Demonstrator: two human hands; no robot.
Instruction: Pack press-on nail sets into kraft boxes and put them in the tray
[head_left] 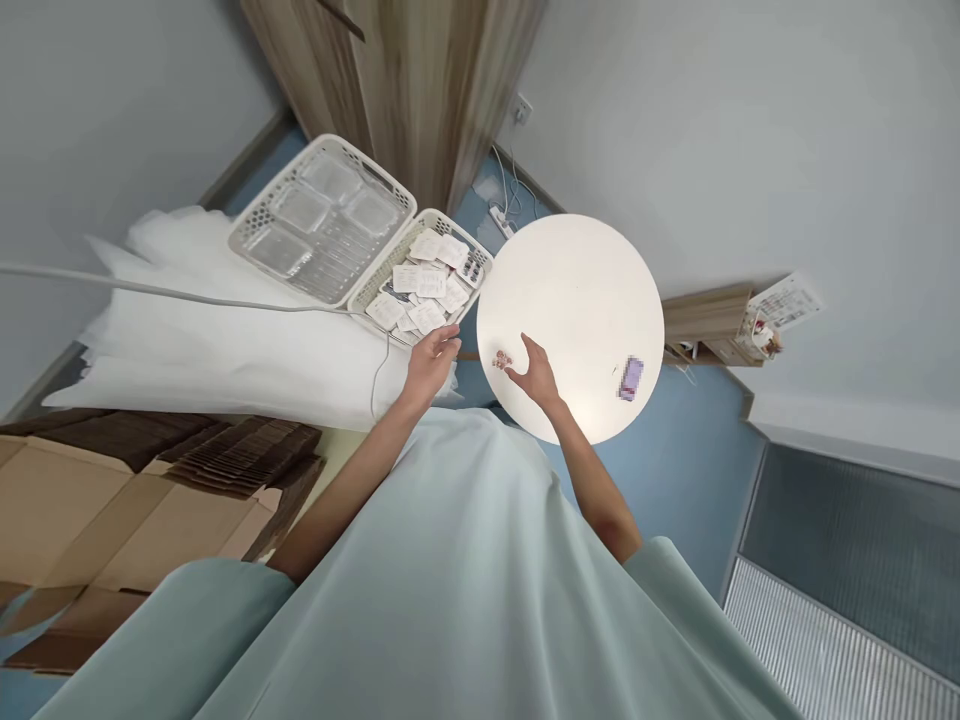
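Observation:
My right hand (537, 374) is over the left part of a round white table (577, 290), thumb and fingers apart with nothing between them. Just left of its thumb lies a small cluster of reddish-brown bits (502, 360), too small to name. My left hand (433, 362) hovers off the table's left edge, near the front corner of a white basket (480, 245); its fingers are stretched out and hold nothing. Inside that basket sit many white printed cards (430, 282), some with small dark items. A purple, pixelated object (631, 379) lies at the table's right.
Left of the basket stands another white basket (247, 215) with clear plastic boxes (300, 208). White sheeting (225, 350) and flattened cardboard boxes (97, 500) are at the left. A power strip (500, 221) with cables lies behind the table. A wooden shelf (705, 315) stands right.

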